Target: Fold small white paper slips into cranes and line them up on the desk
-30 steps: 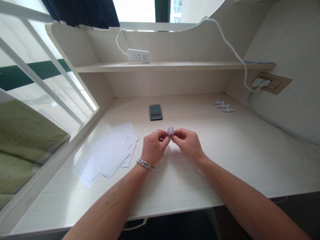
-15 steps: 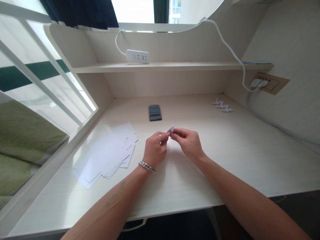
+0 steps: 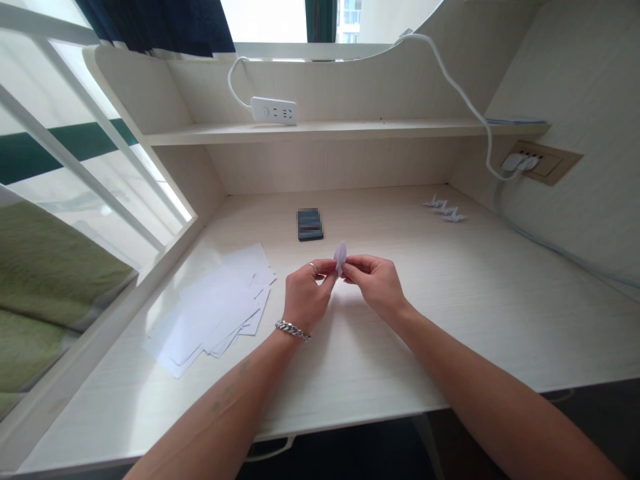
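Table [image 3: 500,300]: pale, wood-grained, bounded along its back edge by a panel that carries a long shelf [image 3: 360,132]. Loose white sheets of paper [image 3: 220,300] lie overlapping toward the left edge. The left hand [image 3: 307,293] and right hand [image 3: 377,280], their forearms crossing the front edge, face each other over the middle of the table, fingertips close together. A white power strip [image 3: 273,111] leans upright on the shelf, left of its centre. A dark smartphone [image 3: 310,224], its surface pixelated, lies between the hands and the back edge. A silver chain bracelet [image 3: 293,330] circles the left wrist. Three white origami cranes [image 3: 447,211] stand in a short slanting row near the back right corner. A small piece of folded white paper [image 3: 341,255], upright above the table's middle, is pinched between thumb and fingers of both hands; its folds are too fine to tell. A ring [image 3: 313,269] sits on a left finger.
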`<state>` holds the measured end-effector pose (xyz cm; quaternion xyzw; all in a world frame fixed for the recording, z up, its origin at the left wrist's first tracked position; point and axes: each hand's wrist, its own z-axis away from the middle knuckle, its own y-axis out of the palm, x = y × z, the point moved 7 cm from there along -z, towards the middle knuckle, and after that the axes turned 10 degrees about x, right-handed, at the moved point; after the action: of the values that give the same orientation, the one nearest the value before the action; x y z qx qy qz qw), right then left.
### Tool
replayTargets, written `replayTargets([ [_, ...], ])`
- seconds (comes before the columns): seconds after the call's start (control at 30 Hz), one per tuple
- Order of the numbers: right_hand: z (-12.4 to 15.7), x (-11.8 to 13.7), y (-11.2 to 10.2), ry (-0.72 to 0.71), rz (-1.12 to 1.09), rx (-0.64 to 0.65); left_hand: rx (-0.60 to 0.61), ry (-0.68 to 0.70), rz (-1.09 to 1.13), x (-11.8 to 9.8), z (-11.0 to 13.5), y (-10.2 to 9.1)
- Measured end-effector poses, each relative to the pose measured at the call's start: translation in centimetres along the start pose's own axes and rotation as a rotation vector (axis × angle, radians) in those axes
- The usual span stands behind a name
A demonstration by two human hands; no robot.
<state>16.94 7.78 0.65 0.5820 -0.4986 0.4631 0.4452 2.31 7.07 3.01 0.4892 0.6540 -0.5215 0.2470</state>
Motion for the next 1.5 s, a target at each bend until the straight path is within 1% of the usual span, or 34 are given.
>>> replayTargets([
  [0.13, 0.1, 0.0, 0.1, -0.001, -0.018, -0.003, 0.004, 0.027, 0.010, -0.1, 0.0, 0.2],
  [0.27, 0.3, 0.2, 0.3, -0.024, -0.006, 0.003, -0.006, 0.052, -0.032, -0.2, 0.0, 0.1],
  [0.6, 0.7, 1.1, 0.2, -0.113, 0.205, -0.031, -0.036, 0.098, -0.123, -1.1, 0.2, 0.1],
  [0.8, 1.0, 1.7, 0.4, -0.124, 0.229, -0.059, -0.062, 0.095, -0.164, -1.6, 0.4, -0.1],
  [0.9, 1.1, 1.8, 0.4, -0.119, 0.244, -0.081, -0.065, 0.083, -0.149, -1.5, 0.3, -0.1],
  [1.1, 0.8, 1.1, 0.2, -0.066, 0.221, -0.084, -0.036, 0.058, -0.098, -1.0, 0.3, 0.1],
  [1.27, 0.5, 0.6, -0.3, -0.039, 0.264, -0.092, -0.011, 0.138, -0.139, -1.5, 0.5, 0.6],
  [1.37, 0.7, 0.8, -0.3, -0.051, 0.288, -0.104, -0.027, 0.187, -0.211, -2.0, 0.6, 0.6],
  [1.43, 0.9, 1.0, -0.1, -0.067, 0.244, -0.095, -0.044, 0.208, -0.248, -2.2, 0.6, 0.4],
  [1.5, 0.9, 1.0, 0.2, -0.070, 0.148, -0.066, -0.062, 0.223, -0.276, -2.3, 0.6, 0.2],
])
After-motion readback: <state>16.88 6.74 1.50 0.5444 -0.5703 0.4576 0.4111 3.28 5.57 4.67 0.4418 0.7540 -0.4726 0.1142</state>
